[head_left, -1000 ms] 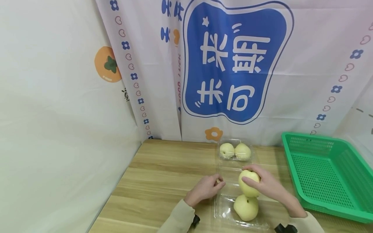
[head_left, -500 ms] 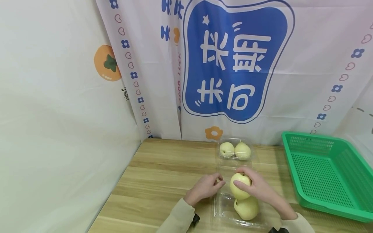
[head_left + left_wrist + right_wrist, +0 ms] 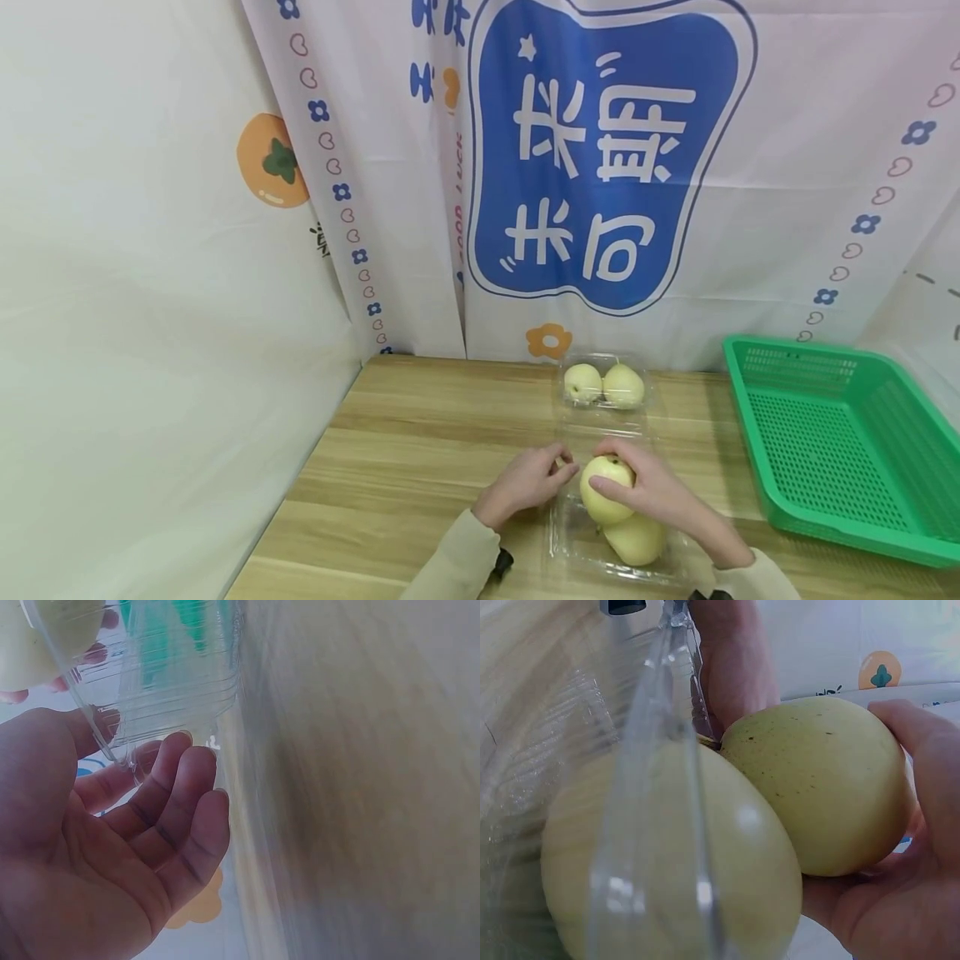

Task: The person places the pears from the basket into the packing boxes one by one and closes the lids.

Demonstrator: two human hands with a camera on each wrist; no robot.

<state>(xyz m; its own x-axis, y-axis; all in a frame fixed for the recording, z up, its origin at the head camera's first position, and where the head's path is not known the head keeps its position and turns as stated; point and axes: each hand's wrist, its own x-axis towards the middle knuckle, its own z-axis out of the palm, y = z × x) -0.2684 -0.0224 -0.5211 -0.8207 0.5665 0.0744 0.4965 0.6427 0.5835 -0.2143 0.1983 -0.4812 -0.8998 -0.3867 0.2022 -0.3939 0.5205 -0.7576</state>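
My right hand [image 3: 651, 490] grips a pale yellow pear [image 3: 602, 497] from its right side, thumb in front and fingers behind. In the head view this pear overlaps a second pear [image 3: 641, 546], which sits in the right part of an open clear plastic container [image 3: 557, 546]. From the right wrist view, the held pear [image 3: 821, 787] shows dark specks and is right beside the other pear [image 3: 742, 847], seen through the container's wall. At the container's left corner my left hand [image 3: 525, 481] pinches the rim between thumb and index finger; its other fingers [image 3: 199, 772] are loosely curled.
Behind, close to the printed curtain [image 3: 495, 325], another clear container [image 3: 645, 367] holds two pears [image 3: 622, 387]. A green plastic basket [image 3: 832, 433] stands on the right of the wooden table [image 3: 405, 450]. Cloth walls enclose the left and back.
My right hand has carried its pear left and slightly toward me, over the left side of the pear in the container. My left hand stays at the container's corner.
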